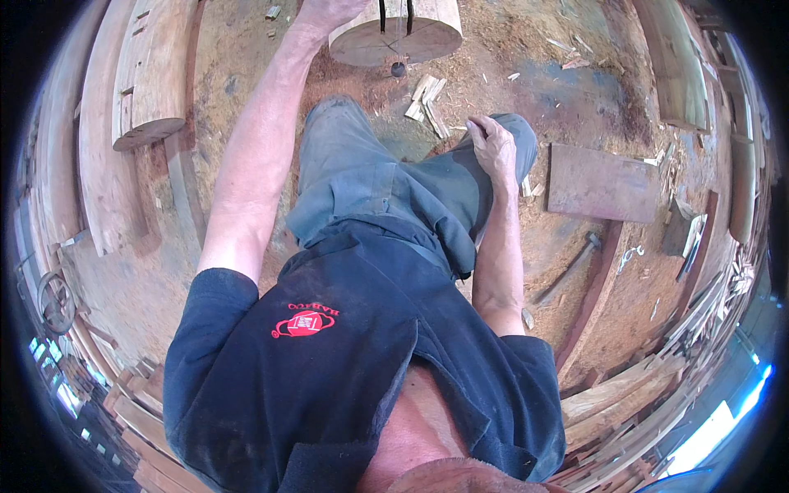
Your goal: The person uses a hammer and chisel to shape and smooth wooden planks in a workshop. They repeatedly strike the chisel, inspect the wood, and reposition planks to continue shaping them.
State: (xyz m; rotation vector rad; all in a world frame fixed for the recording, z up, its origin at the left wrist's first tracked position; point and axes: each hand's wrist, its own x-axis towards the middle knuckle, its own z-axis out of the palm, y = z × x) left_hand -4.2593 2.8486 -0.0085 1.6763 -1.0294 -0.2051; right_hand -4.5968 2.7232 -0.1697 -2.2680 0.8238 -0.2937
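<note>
At the top edge, my left hand [330, 10] is beside the upright-looking end of a thick pale log [396, 45]. Its fingers are cut off by the frame, so their hold is hidden. Two dark strokes mark the log's side. Between them a thin string runs down to a small dark round weight [399, 70], just past the log's cut face. My right hand [493, 148] rests by my right knee with its fingers curled in; anything inside them is hidden. Wood offcuts [426, 103] lie on the floor between my knees and the log.
Notched logs [152, 74] lie at the left, and another log [675, 66] at the far right. A brown board [604, 182], a hammer-like tool [571, 264] and a long rail [593, 296] are right of me. Timber stacks [629, 386] line the lower right; a spoked wheel [57, 302] stands left.
</note>
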